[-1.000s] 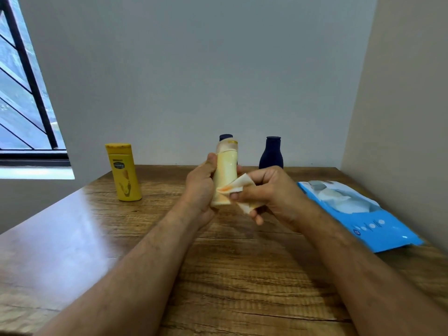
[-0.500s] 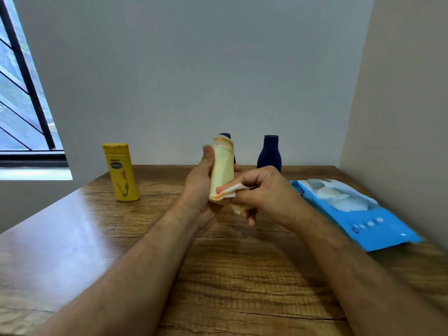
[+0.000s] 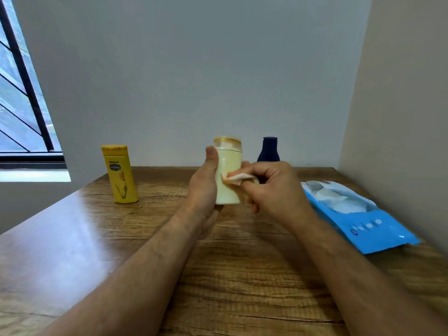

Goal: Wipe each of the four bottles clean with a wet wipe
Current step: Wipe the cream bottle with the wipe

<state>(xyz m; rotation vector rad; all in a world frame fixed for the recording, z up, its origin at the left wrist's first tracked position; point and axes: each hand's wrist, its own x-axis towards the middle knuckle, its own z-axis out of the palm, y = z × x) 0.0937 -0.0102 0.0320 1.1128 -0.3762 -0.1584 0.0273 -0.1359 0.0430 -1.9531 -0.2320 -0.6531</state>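
Note:
My left hand (image 3: 203, 190) grips a pale cream bottle (image 3: 228, 175) upright above the wooden table (image 3: 242, 275), thumb along its left side. My right hand (image 3: 271, 187) pinches a folded white wet wipe (image 3: 238, 178) and presses it against the bottle's right side. A yellow bottle (image 3: 119, 173) stands at the back left. A dark blue bottle (image 3: 269, 149) stands at the back, partly hidden behind my right hand. A fourth bottle is hidden behind the cream one.
A blue pack of wet wipes (image 3: 358, 214) lies open on the table at the right, close to the side wall. A window (image 3: 21, 98) is at the far left. Walls close off the table's back and right edges.
The cream bottle has been turned and raised more upright in my left hand. My right hand with the wipe has moved up its side. The dark cap behind it is now hidden.

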